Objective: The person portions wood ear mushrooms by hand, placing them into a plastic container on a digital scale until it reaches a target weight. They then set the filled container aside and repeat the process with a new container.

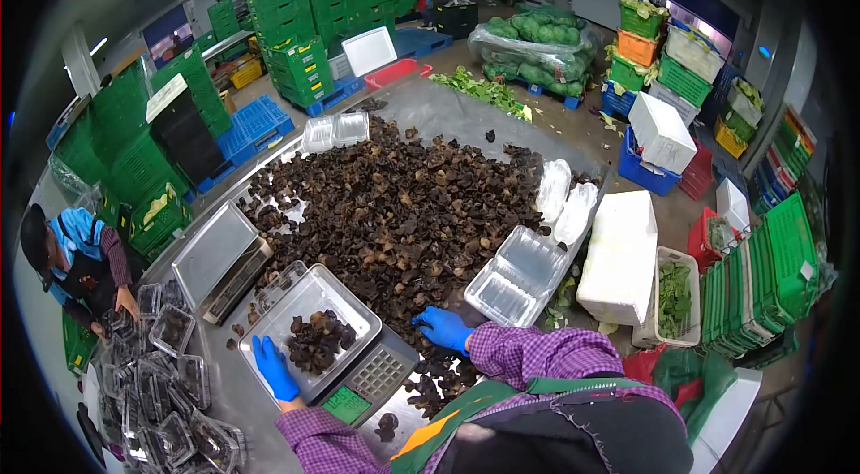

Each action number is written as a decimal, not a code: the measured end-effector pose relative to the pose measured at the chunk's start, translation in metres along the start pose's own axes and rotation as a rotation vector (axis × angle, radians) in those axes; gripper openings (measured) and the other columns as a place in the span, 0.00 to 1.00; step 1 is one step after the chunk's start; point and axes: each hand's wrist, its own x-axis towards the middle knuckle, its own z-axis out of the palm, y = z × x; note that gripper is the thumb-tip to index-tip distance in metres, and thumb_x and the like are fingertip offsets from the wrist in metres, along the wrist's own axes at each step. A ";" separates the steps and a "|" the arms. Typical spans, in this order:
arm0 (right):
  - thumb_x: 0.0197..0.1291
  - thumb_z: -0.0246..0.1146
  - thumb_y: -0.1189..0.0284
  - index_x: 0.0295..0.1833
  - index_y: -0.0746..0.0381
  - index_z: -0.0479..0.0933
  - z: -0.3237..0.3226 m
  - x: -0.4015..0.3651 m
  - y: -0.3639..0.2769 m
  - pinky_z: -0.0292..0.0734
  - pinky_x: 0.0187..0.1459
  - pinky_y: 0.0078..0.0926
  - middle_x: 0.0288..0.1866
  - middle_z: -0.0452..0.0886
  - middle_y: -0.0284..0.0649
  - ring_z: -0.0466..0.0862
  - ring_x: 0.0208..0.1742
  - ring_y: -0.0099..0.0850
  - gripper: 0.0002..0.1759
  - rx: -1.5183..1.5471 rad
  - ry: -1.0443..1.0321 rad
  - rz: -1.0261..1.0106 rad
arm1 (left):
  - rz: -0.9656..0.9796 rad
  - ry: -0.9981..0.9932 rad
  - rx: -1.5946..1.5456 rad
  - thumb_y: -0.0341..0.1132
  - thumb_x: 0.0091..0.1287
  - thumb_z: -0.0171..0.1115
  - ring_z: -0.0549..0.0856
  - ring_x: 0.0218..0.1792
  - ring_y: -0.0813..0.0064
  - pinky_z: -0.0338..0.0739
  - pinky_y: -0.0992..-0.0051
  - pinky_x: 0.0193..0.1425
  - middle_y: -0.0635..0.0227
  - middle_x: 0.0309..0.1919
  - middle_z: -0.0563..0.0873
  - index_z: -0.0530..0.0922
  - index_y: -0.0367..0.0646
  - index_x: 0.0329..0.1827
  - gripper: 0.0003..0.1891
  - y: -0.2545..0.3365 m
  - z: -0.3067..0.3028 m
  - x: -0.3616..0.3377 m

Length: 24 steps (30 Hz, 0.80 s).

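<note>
A wide heap of dark wood ear mushrooms covers the metal table. My left hand, in a blue glove, lies with fingers stretched along the left side of the weighing tray. A small pile of mushrooms sits in that tray, on a digital scale with a keypad and a green display. My right hand, also blue-gloved, reaches to the heap's near edge, fingers apart and touching mushrooms; its fingertips are partly hidden. No held piece shows in either hand.
At the left, a co-worker handles filled clear boxes. A second scale stands beyond mine. Open plastic clamshells lie right of the heap, near a white foam box. Green crates are stacked farther right.
</note>
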 end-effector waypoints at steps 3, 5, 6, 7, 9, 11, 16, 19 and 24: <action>0.60 0.59 0.60 0.52 0.51 0.79 -0.001 0.000 0.002 0.76 0.48 0.40 0.45 0.78 0.43 0.80 0.48 0.44 0.16 -0.004 -0.008 -0.008 | -0.154 -0.085 -0.295 0.44 0.71 0.55 0.76 0.55 0.74 0.67 0.76 0.60 0.63 0.60 0.76 0.66 0.44 0.71 0.27 -0.017 0.001 0.028; 0.61 0.59 0.56 0.53 0.51 0.79 -0.004 0.001 0.003 0.76 0.48 0.40 0.45 0.78 0.44 0.80 0.48 0.44 0.18 0.011 -0.028 -0.035 | -0.143 -0.210 -0.465 0.45 0.72 0.53 0.75 0.55 0.75 0.66 0.74 0.60 0.67 0.56 0.78 0.67 0.47 0.70 0.25 -0.021 0.001 0.035; 0.62 0.59 0.54 0.53 0.52 0.79 -0.005 0.002 0.002 0.76 0.48 0.40 0.45 0.78 0.45 0.80 0.48 0.44 0.19 0.022 -0.044 -0.043 | -0.157 -0.211 -0.457 0.45 0.72 0.53 0.75 0.55 0.75 0.66 0.74 0.60 0.67 0.56 0.78 0.67 0.47 0.70 0.25 -0.021 -0.001 0.032; 0.62 0.58 0.53 0.54 0.54 0.78 -0.008 0.003 0.000 0.76 0.48 0.40 0.45 0.78 0.46 0.80 0.48 0.45 0.21 0.045 -0.041 -0.019 | -0.078 -0.199 -0.493 0.47 0.73 0.51 0.75 0.54 0.76 0.65 0.74 0.60 0.68 0.55 0.79 0.68 0.47 0.70 0.25 -0.004 0.005 0.023; 0.62 0.59 0.54 0.56 0.56 0.77 -0.017 0.006 -0.014 0.75 0.49 0.40 0.47 0.78 0.46 0.79 0.50 0.45 0.22 0.048 0.071 -0.012 | -0.023 -0.168 -0.513 0.49 0.74 0.50 0.76 0.52 0.78 0.64 0.75 0.60 0.70 0.53 0.79 0.69 0.47 0.69 0.25 0.018 0.006 0.008; 0.62 0.60 0.59 0.56 0.59 0.76 -0.031 0.011 -0.033 0.74 0.50 0.40 0.50 0.78 0.47 0.77 0.51 0.47 0.21 0.015 0.213 -0.184 | -0.080 -0.225 -0.531 0.51 0.73 0.50 0.76 0.51 0.79 0.65 0.75 0.60 0.71 0.55 0.79 0.71 0.47 0.67 0.26 -0.008 -0.017 0.025; 0.66 0.56 0.55 0.58 0.60 0.76 -0.029 0.032 -0.095 0.76 0.51 0.38 0.50 0.81 0.49 0.81 0.50 0.46 0.23 0.431 0.125 -0.098 | 0.130 -0.170 -0.088 0.40 0.71 0.54 0.77 0.55 0.74 0.69 0.74 0.57 0.65 0.60 0.75 0.67 0.44 0.70 0.25 0.016 -0.014 -0.041; 0.65 0.56 0.52 0.58 0.59 0.77 -0.032 0.045 -0.134 0.77 0.49 0.40 0.48 0.82 0.52 0.82 0.48 0.49 0.25 0.400 -0.025 -0.022 | 0.081 -0.142 0.146 0.37 0.69 0.57 0.79 0.52 0.74 0.73 0.76 0.50 0.63 0.58 0.77 0.63 0.42 0.72 0.29 0.018 -0.022 -0.069; 0.63 0.57 0.55 0.57 0.60 0.77 -0.019 0.070 -0.149 0.77 0.51 0.43 0.48 0.81 0.54 0.82 0.48 0.50 0.24 0.264 -0.111 0.019 | -0.248 -0.329 0.115 0.38 0.67 0.61 0.80 0.41 0.80 0.75 0.80 0.39 0.67 0.45 0.81 0.56 0.40 0.75 0.35 0.037 -0.026 -0.094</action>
